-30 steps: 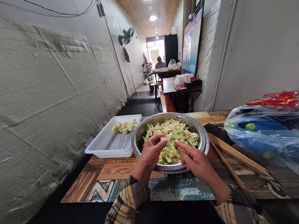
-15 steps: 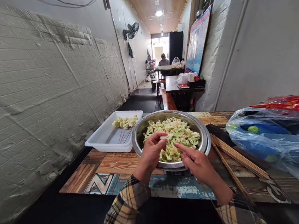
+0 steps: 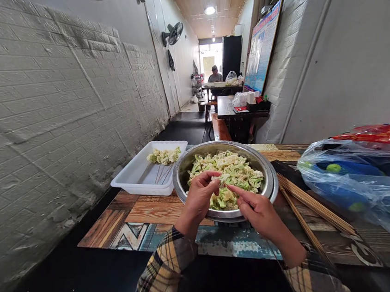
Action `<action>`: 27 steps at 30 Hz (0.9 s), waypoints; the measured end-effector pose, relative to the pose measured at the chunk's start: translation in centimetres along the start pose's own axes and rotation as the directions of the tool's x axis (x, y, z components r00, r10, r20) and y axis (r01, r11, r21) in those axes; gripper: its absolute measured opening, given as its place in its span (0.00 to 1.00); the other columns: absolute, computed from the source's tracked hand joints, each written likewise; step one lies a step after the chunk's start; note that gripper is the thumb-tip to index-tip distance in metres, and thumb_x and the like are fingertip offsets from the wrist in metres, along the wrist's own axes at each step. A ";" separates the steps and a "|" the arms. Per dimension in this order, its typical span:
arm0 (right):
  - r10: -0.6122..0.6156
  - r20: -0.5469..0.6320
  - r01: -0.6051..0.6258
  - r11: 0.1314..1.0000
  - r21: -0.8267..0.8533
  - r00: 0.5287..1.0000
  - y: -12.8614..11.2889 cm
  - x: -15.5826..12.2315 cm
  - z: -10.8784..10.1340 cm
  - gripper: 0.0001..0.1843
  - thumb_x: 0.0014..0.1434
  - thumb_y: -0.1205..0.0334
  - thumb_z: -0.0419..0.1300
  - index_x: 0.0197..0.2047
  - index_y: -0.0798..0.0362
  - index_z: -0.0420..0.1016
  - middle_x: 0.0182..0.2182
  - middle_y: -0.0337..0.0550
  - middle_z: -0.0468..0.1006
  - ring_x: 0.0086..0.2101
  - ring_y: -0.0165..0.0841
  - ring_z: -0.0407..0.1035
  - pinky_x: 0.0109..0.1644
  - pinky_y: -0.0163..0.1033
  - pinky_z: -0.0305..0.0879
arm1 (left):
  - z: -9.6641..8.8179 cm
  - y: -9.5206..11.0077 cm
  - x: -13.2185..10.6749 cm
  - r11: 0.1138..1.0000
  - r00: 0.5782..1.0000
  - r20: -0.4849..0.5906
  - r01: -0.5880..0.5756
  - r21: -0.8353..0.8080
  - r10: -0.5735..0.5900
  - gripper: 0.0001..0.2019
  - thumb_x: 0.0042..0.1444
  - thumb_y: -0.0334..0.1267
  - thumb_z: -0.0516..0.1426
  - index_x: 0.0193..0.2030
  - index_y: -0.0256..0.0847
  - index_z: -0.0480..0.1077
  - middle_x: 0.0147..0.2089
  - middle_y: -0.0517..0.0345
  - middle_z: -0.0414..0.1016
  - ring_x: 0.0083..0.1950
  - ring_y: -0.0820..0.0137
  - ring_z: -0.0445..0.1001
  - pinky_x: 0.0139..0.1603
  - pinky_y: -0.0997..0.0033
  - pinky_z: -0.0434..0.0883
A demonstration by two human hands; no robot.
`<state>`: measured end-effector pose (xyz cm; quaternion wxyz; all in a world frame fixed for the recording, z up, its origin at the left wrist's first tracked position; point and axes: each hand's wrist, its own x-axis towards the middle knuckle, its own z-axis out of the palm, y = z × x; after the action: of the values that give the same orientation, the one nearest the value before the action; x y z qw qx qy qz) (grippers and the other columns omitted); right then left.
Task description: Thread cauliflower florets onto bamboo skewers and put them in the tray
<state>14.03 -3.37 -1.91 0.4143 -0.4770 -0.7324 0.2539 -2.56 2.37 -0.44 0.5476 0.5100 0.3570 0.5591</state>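
Observation:
A metal bowl (image 3: 272, 175) full of cut cauliflower (image 3: 233, 161) stands on the table in front of me. Above its near side, my left hand (image 3: 197, 200) pinches a small cauliflower floret (image 3: 224, 178) between thumb and fingers. Close by on the right, my right hand (image 3: 262, 212) is closed around a thin skewer (image 3: 273, 249), whose long end shows below the palm. The skewer's tip is near the floret; whether it has pierced it I cannot tell. Left of the bowl, a white plastic tray (image 3: 129, 180) contains skewered cauliflower (image 3: 165, 156), with the bare stick ends pointing toward me.
Bundled wooden skewers (image 3: 317, 203) lie on the table right of the bowl. Beyond them is a clear plastic bag (image 3: 366, 188) with blue and green contents. Farther back stand a dark table (image 3: 225, 107) and a seated person (image 3: 215, 75). A brick wall (image 3: 45, 110) runs along the left.
The camera view has shifted slightly. Both hands keep nearly the same pose over the bowl, still holding the floret and the skewer.

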 end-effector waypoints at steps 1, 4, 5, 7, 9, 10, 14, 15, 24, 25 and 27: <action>-0.001 -0.003 0.001 1.000 -0.004 1.000 0.0 0.0 0.0 0.23 0.64 0.60 0.48 0.60 0.50 0.71 0.30 0.41 0.78 0.33 0.35 0.72 0.40 0.39 0.68 | 0.0 0.0 0.0 1.000 1.000 -0.002 -0.001 -0.006 0.000 0.08 0.46 0.36 0.62 0.34 0.37 0.75 0.26 0.63 0.66 0.24 0.79 0.61 0.27 0.76 0.60; -0.003 -0.016 0.003 1.000 -0.005 1.000 0.1 -0.1 0.1 0.23 0.64 0.60 0.48 0.59 0.49 0.71 0.30 0.41 0.78 0.34 0.36 0.73 0.43 0.40 0.68 | -0.1 -0.1 0.0 1.000 1.000 -0.007 0.005 -0.022 -0.006 0.08 0.45 0.37 0.63 0.33 0.37 0.75 0.25 0.63 0.66 0.24 0.78 0.62 0.27 0.76 0.60; -0.005 -0.015 0.005 1.000 -0.004 1.000 0.1 -0.1 0.1 0.23 0.64 0.60 0.48 0.59 0.49 0.71 0.30 0.41 0.78 0.35 0.37 0.73 0.43 0.40 0.68 | -0.2 -0.2 0.0 1.000 1.000 -0.005 0.008 -0.022 -0.008 0.08 0.45 0.36 0.63 0.34 0.37 0.75 0.25 0.63 0.66 0.24 0.78 0.62 0.27 0.76 0.60; -0.011 -0.011 0.011 1.000 0.001 1.000 0.2 0.0 0.1 0.23 0.63 0.61 0.48 0.60 0.48 0.70 0.32 0.42 0.79 0.37 0.37 0.74 0.45 0.41 0.68 | -0.2 -0.2 0.0 1.000 1.000 0.003 0.008 -0.018 -0.008 0.08 0.46 0.36 0.62 0.34 0.37 0.75 0.25 0.63 0.66 0.24 0.78 0.62 0.27 0.76 0.60; -0.020 -0.012 0.020 1.000 0.007 1.000 0.2 0.0 0.1 0.23 0.63 0.61 0.48 0.59 0.49 0.71 0.36 0.43 0.81 0.39 0.37 0.74 0.46 0.42 0.68 | -0.3 -0.1 0.0 1.000 1.000 0.008 0.001 -0.014 -0.001 0.08 0.46 0.36 0.62 0.34 0.37 0.75 0.25 0.62 0.66 0.24 0.78 0.62 0.27 0.77 0.60; -0.022 -0.013 0.022 1.000 0.011 1.000 0.2 0.0 0.1 0.23 0.63 0.61 0.49 0.59 0.49 0.71 0.37 0.43 0.81 0.40 0.38 0.74 0.47 0.42 0.68 | -0.2 -0.1 0.0 1.000 1.000 0.002 -0.004 -0.013 0.004 0.08 0.46 0.36 0.62 0.34 0.37 0.75 0.25 0.62 0.66 0.24 0.78 0.62 0.27 0.76 0.60; -0.017 -0.015 0.018 1.000 0.024 1.000 0.3 0.1 0.2 0.23 0.63 0.62 0.49 0.59 0.50 0.71 0.39 0.44 0.82 0.44 0.39 0.74 0.50 0.44 0.68 | 0.0 0.1 -0.1 1.000 0.999 -0.036 -0.019 0.000 0.019 0.08 0.44 0.36 0.62 0.33 0.37 0.75 0.25 0.62 0.66 0.24 0.78 0.62 0.27 0.76 0.60; -0.018 -0.016 0.018 1.000 0.025 1.000 0.3 0.2 0.2 0.23 0.63 0.62 0.49 0.59 0.50 0.71 0.41 0.44 0.82 0.45 0.39 0.74 0.51 0.45 0.68 | 0.1 0.1 -0.2 1.000 0.999 -0.043 -0.024 0.012 0.025 0.08 0.44 0.36 0.62 0.33 0.37 0.74 0.25 0.62 0.66 0.24 0.78 0.62 0.27 0.76 0.60; 0.005 -0.055 -0.004 1.000 0.010 0.998 0.3 0.3 0.5 0.22 0.62 0.63 0.50 0.58 0.49 0.72 0.50 0.46 0.78 0.51 0.41 0.72 0.55 0.47 0.66 | 0.4 0.0 -0.7 0.989 0.993 -0.075 -0.079 0.121 0.089 0.07 0.45 0.35 0.61 0.34 0.39 0.74 0.25 0.63 0.67 0.26 0.76 0.63 0.26 0.76 0.61; 0.007 -0.058 -0.006 1.000 0.011 0.998 0.3 0.3 0.5 0.22 0.63 0.63 0.50 0.58 0.49 0.72 0.51 0.46 0.77 0.51 0.41 0.72 0.55 0.47 0.67 | 0.4 0.0 -0.7 0.987 0.992 -0.072 -0.093 0.129 0.103 0.07 0.45 0.35 0.61 0.33 0.39 0.74 0.28 0.61 0.68 0.27 0.75 0.64 0.27 0.76 0.61; 0.009 -0.062 -0.008 1.000 0.016 0.998 0.3 0.3 0.6 0.22 0.62 0.62 0.50 0.58 0.49 0.72 0.51 0.45 0.77 0.51 0.41 0.71 0.55 0.48 0.66 | 0.3 -0.2 -0.6 0.978 0.987 -0.067 -0.132 0.161 0.145 0.06 0.44 0.34 0.62 0.32 0.39 0.74 0.33 0.58 0.71 0.30 0.74 0.66 0.29 0.76 0.63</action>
<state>13.62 -2.95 -2.33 0.4395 -0.4844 -0.7152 0.2462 -2.31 1.81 -0.66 0.4514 0.5527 0.3843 0.5858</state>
